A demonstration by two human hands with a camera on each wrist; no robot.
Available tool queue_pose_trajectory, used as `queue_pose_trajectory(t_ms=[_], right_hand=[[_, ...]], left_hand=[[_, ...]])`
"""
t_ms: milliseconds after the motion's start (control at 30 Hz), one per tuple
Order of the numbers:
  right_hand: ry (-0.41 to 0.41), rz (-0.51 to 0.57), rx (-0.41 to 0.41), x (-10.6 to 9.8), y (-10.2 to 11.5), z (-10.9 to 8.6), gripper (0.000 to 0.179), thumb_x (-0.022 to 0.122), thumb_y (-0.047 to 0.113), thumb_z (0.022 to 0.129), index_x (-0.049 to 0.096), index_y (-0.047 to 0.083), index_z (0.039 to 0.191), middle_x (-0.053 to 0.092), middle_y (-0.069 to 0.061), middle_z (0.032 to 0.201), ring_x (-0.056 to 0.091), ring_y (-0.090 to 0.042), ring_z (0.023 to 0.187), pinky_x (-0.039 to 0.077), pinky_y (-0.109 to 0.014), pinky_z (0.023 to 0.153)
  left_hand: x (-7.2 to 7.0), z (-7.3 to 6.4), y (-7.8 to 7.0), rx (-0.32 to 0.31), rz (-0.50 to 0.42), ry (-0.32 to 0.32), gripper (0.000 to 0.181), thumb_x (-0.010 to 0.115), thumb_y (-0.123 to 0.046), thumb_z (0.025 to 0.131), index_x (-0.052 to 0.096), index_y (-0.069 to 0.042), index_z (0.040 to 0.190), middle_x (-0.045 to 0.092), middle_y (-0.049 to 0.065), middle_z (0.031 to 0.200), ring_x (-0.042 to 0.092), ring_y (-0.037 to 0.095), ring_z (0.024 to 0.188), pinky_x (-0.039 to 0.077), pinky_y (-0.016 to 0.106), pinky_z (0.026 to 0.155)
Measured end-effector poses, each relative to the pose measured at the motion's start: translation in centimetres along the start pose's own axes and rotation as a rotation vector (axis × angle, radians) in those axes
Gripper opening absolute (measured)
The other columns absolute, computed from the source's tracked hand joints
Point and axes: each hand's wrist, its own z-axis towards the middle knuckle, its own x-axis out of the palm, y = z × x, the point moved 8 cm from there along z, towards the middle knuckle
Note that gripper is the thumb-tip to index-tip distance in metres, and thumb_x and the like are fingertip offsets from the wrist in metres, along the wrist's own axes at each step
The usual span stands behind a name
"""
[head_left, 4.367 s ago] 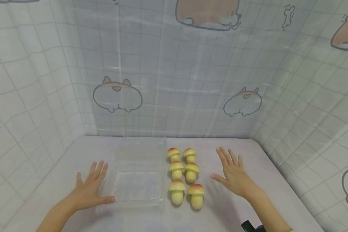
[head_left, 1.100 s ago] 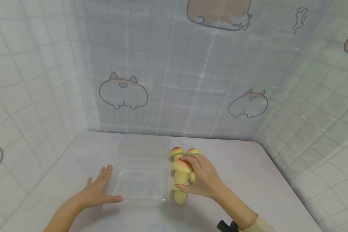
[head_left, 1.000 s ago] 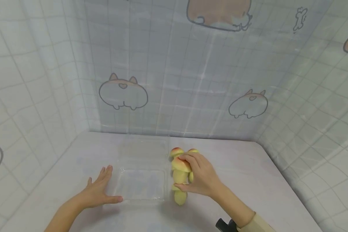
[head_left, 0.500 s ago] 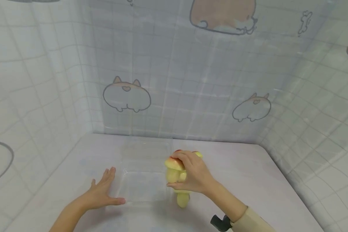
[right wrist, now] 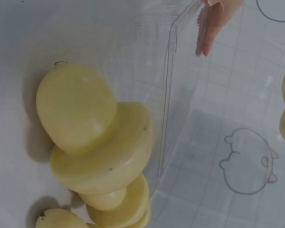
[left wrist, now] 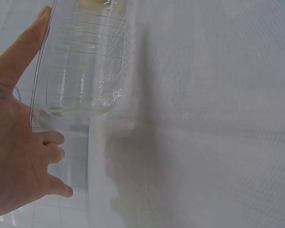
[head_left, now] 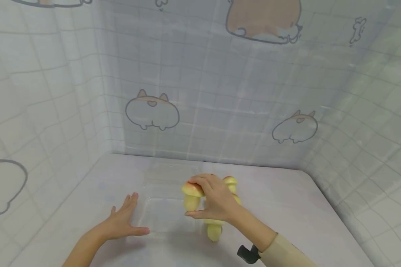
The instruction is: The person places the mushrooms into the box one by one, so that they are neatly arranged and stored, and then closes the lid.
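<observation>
In the head view my right hand (head_left: pixel 217 196) pinches a yellow toy mushroom (head_left: pixel 191 202) with a reddish cap, thumb under its stem and fingers over its cap. The mushroom overlaps the right side of a clear plastic clamshell box (head_left: pixel 163 217); the box's lid (head_left: pixel 173 168) is folded back behind it. Spread at the box's left side is my left hand (head_left: pixel 120 222); in the left wrist view its thumb (left wrist: pixel 23 50) lies along the rim of the box (left wrist: pixel 76 76). More mushrooms (head_left: pixel 214 230) lie on the table right of the box, some hidden by my right hand.
The white tabletop (head_left: pixel 277 207) ends at a curtain (head_left: pixel 214 118) printed with grid lines and cartoon dogs, which rises behind and on both sides. A black object (head_left: pixel 248 254) sits at my right wrist by the beige sleeve (head_left: pixel 284 254).
My right hand, spread and holding nothing at first, took hold of a mushroom from the right-hand group and carried it left to the box. My left hand stays at the box's left side.
</observation>
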Motion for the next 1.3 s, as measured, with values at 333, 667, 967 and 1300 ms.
queue_pose_trajectory(t_ms=[333, 667, 967, 1300], right_hand=[[-0.008, -0.025, -0.054, 1.1, 0.9, 1.3, 0.091, 0.083, 0.059, 0.058, 0.05, 0.007, 0.126, 0.056, -0.001, 0.122, 0.057, -0.018, 0.11, 0.049, -0.029, 0.087], [0.05, -0.014, -0.129, 2.6, 2.3, 2.8, 0.087, 0.079, 0.06, 0.065, 0.049, 0.006, 0.126, 0.056, -0.003, 0.121, 0.056, -0.017, 0.112, 0.043, -0.027, 0.101], [0.098, -0.003, -0.165, 4.5, 3.1, 4.3, 0.083, 0.077, 0.06, 0.067, 0.049, 0.008, 0.125, 0.058, -0.002, 0.119, 0.057, -0.015, 0.111, 0.038, -0.023, 0.104], [0.234, 0.001, -0.157, 6.9, 3.6, 5.5, 0.08, 0.081, 0.054, 0.065, 0.049, 0.01, 0.125, 0.056, 0.0, 0.12, 0.056, -0.013, 0.109, 0.04, -0.021, 0.101]], left_hand=[[0.2, 0.0, 0.4, -0.016, 0.005, 0.01, 0.123, 0.08, -0.045, 0.073, 0.002, 0.014, 0.147, -0.002, 0.036, 0.152, -0.005, 0.052, 0.139, -0.009, 0.077, 0.097], [0.2, -0.2, 0.3, -0.028, 0.029, -0.012, 0.125, 0.081, -0.048, 0.072, 0.003, 0.015, 0.147, 0.002, 0.036, 0.152, -0.002, 0.052, 0.14, -0.005, 0.077, 0.097], [0.3, -0.4, 0.1, -0.028, 0.036, -0.022, 0.126, 0.081, -0.05, 0.071, 0.004, 0.016, 0.146, 0.004, 0.036, 0.152, -0.001, 0.051, 0.14, -0.004, 0.077, 0.098], [0.3, -0.6, 0.1, -0.032, 0.009, 0.005, 0.126, 0.08, -0.049, 0.072, 0.002, 0.015, 0.147, 0.0, 0.035, 0.153, -0.005, 0.051, 0.14, -0.006, 0.077, 0.098]])
